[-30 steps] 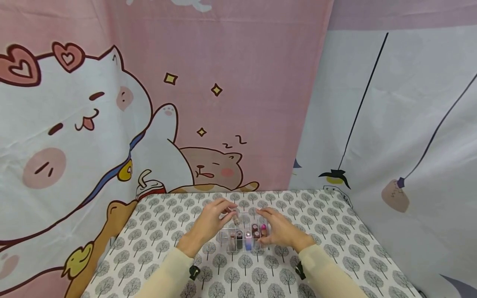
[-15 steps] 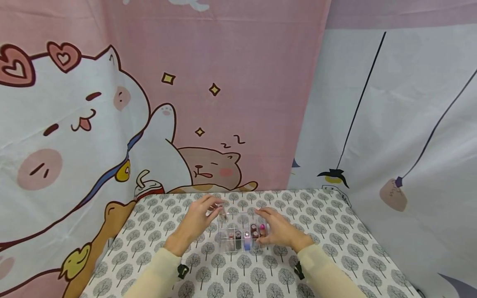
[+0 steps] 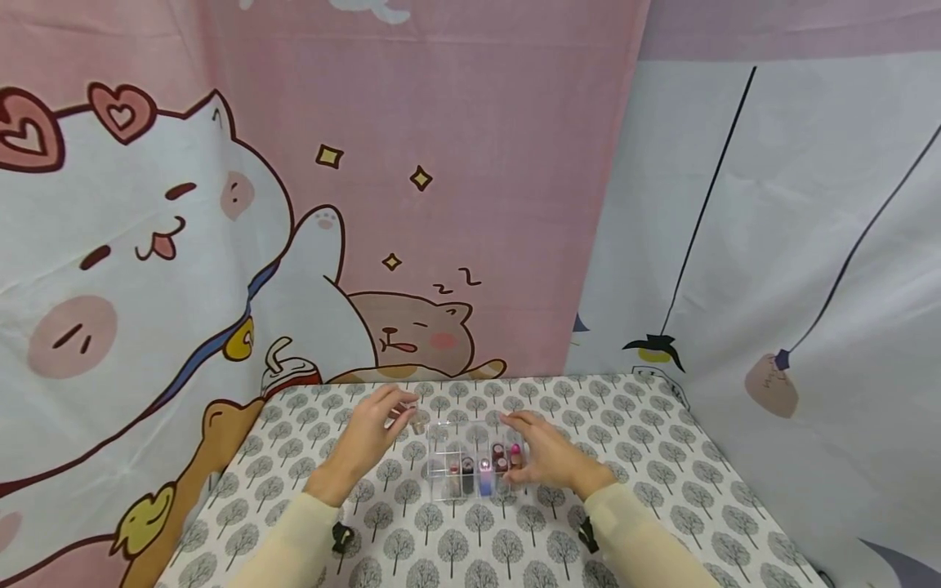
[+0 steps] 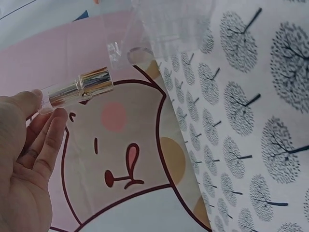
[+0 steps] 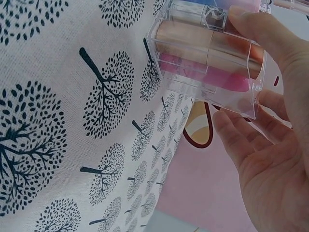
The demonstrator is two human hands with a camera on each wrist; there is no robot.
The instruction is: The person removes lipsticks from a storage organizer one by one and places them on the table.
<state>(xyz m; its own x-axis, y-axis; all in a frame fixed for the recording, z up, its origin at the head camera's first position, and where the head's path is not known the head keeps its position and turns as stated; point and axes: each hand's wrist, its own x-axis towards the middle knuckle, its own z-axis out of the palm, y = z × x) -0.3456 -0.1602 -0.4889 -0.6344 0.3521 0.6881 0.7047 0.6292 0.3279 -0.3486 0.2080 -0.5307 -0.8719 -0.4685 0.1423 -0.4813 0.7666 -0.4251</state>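
I see a shiny gold tube raised just beside the left end of the clear box, its transparent end pinched between the thumb and fingers of the left hand, with little gap between them. The right hand grips the box's right end, thumb toward the near side, the other fingers spread to the far corner.

Thin dividers split the hard, glossy plastic box. At its right end I make out a smooth copper-coloured tube alongside a bright pink one; nearer the middle are a blue-violet tube and a black tube. Beneath, a woven cloth printed with grey trees covers the worktop.
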